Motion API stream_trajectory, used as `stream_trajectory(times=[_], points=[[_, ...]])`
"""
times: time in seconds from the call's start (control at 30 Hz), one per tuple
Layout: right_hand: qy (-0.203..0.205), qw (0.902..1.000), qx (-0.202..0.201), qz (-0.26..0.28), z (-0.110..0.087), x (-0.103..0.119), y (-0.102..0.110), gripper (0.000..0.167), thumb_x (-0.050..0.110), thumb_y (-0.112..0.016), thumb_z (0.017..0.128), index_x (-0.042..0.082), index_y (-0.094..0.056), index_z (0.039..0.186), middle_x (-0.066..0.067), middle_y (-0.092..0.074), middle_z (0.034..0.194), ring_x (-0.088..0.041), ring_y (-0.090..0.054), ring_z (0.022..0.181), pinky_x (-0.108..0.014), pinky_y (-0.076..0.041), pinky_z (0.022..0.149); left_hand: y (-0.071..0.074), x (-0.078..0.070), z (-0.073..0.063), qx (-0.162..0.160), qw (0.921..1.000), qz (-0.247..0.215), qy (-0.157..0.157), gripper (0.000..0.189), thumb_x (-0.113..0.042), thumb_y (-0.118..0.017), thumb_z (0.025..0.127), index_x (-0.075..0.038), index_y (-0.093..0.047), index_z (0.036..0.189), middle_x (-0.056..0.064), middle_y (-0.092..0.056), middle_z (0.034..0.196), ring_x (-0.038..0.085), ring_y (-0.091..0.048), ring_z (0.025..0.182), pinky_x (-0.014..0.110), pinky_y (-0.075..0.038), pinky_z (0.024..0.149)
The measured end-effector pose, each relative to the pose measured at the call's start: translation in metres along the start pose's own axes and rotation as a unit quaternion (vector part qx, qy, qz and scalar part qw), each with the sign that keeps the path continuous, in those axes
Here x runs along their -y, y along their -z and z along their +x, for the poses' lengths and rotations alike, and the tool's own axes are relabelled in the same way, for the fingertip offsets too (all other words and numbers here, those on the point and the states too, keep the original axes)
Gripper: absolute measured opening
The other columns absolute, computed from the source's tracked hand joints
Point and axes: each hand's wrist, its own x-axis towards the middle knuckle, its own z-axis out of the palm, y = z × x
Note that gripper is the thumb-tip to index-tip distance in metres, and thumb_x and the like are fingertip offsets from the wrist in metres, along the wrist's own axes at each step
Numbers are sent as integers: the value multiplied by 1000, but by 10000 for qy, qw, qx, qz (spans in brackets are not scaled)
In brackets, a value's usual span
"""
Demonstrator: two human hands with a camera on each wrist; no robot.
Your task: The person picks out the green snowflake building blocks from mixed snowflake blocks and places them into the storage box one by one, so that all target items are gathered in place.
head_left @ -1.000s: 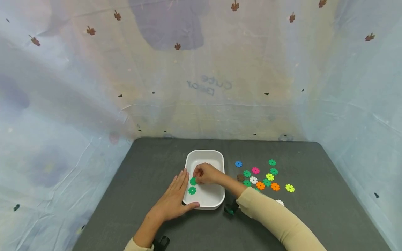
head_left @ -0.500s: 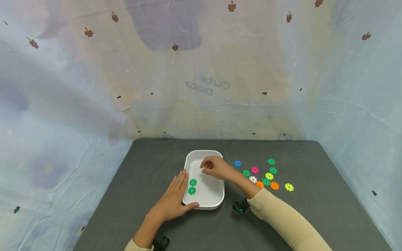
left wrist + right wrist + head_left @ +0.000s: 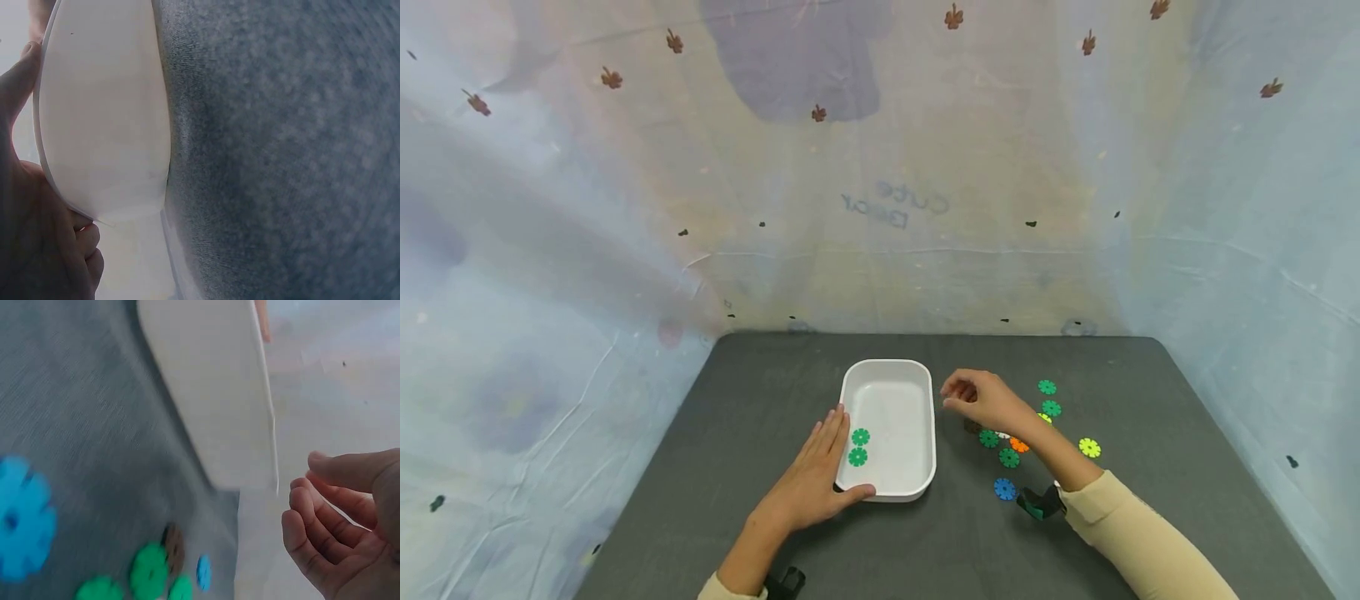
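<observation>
The white tray (image 3: 891, 417) holds two green notched discs (image 3: 860, 437), one close behind the other by its left side. My left hand (image 3: 812, 475) rests against the tray's left edge, fingers straight along it and thumb at the near left corner. In the left wrist view, that hand (image 3: 44, 231) lies along the tray's rim. Just right of the tray, my right hand (image 3: 985, 400) is raised over the loose discs. Its fingers are loosely bent, with nothing between thumb and fingertips in the right wrist view.
Several discs lie right of the tray on the dark table (image 3: 775, 392): a blue disc (image 3: 1005, 489) near the front, a yellow disc (image 3: 1090, 447) farther right, an orange disc (image 3: 1018, 445) and green ones. The right forearm covers some. A patterned curtain (image 3: 880, 275) hangs behind.
My right hand has let go of a green disc in the tray, then moved right, out over the discs on the table. My left hand has stayed at the tray.
</observation>
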Motion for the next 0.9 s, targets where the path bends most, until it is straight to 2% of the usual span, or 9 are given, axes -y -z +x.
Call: stream_trajectory(times=[0.2,0.4,0.63,0.9], points=[[-217,9995,-138,-209,-22,-25,10,14,11,-76,101,3,-74,112,-1,-69,93,-16,-64,82,-31,-55,73,1,0,0,-13,10000,65,-3,124,-81,-61,93,-3,-4,172,10,5,181,24,2,167,48,-9,135],[-398,9984,183,-347,-40,-43,14,17,11,-79,99,1,-72,111,1,-66,86,-12,-58,72,-28,-50,63,0,0,0,-8,10000,70,-26,124,-82,-59,93,-3,-4,172,10,5,181,24,2,167,48,-9,135],[-720,9960,454,-285,-50,-56,10,24,16,-81,98,2,-70,114,1,-62,85,-13,-54,68,-28,-47,59,1,0,-1,-42,10000,68,-24,124,-82,-60,93,-3,-4,172,10,5,181,25,2,167,49,-10,135],[-688,9956,440,-462,-57,-62,4,27,17,-85,95,5,-67,111,0,-58,87,-12,-51,72,-27,-46,62,1,0,-1,-7,10000,31,-27,124,-81,-59,94,-3,-3,172,11,5,181,26,1,167,50,-10,135]])
